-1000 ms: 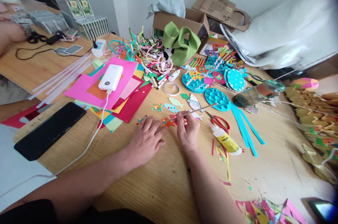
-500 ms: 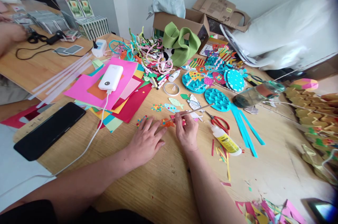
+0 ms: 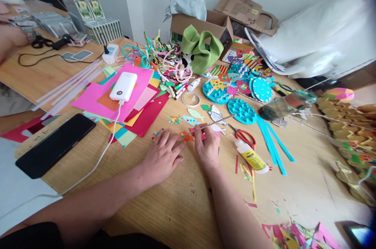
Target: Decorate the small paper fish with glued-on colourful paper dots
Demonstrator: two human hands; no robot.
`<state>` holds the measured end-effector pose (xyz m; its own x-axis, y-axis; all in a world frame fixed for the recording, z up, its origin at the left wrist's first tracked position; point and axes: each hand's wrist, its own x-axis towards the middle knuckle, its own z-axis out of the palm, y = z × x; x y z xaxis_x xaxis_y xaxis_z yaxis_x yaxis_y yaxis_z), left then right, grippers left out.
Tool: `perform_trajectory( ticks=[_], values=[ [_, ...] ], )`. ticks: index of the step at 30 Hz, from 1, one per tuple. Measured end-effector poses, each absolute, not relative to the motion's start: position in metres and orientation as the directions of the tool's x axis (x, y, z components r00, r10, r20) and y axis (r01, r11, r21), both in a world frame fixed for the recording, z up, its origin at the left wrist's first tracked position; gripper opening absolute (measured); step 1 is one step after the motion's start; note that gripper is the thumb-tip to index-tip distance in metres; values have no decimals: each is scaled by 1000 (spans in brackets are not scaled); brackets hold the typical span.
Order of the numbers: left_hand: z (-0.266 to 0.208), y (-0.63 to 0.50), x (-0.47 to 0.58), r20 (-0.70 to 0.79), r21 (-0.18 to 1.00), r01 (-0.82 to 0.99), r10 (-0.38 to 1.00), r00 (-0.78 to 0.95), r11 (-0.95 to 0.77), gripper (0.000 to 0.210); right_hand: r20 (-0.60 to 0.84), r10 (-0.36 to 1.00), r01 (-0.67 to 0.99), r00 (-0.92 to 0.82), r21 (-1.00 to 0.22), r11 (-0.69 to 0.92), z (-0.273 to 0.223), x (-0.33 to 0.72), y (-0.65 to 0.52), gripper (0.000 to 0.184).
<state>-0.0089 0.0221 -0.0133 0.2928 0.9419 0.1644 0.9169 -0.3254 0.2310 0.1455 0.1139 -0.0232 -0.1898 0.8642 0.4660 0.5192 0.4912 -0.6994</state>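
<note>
My right hand (image 3: pixel 207 146) pinches a thin wooden stick (image 3: pixel 219 121), whose lower tip meets an orange paper fish (image 3: pixel 186 136) on the table. My left hand (image 3: pixel 165 156) lies flat with fingers spread, its fingertips beside the orange fish and over some small coloured paper dots (image 3: pixel 158 134). Just beyond the hands lie a blue paper fish (image 3: pixel 191 120), a pale green fish (image 3: pixel 196 114) and a small orange-and-green spotted piece (image 3: pixel 175 119). Right of my right hand are red-handled scissors (image 3: pixel 246 138) and a white glue bottle with a yellow label (image 3: pixel 252 157).
Coloured paper sheets (image 3: pixel 147 114) with a white power bank (image 3: pixel 123 86) lie left, near a black phone (image 3: pixel 55 145). Behind are blue corrugated discs (image 3: pixel 242 110), a tape roll (image 3: pixel 190 99) and a cardboard box (image 3: pixel 202 26). A jar (image 3: pixel 286 105) lies right. Another person's hand (image 3: pixel 13 37) shows far left.
The stick's upper end has shifted very slightly to the left and up with my right hand. My left hand stays in place.
</note>
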Motion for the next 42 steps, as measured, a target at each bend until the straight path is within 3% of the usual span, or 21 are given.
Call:
perform_trajectory(
  ticks=[12,23,34,42],
  values=[
    [-13,22,-8,183,236,914,938,293,-331,41,459,881,439,-113,-773,459,-24,147,112,23],
    [-15,21,-8,195,241,914,939,282,-325,42,376,918,491,-125,-781,386,-25,147,113,26],
    [-12,21,-8,147,239,919,947,286,-314,42,273,957,287,101,-929,235,-13,144,114,33],
    [-15,20,-8,180,248,917,945,274,-313,41,254,955,226,155,-950,216,-14,150,118,32]
  ],
)
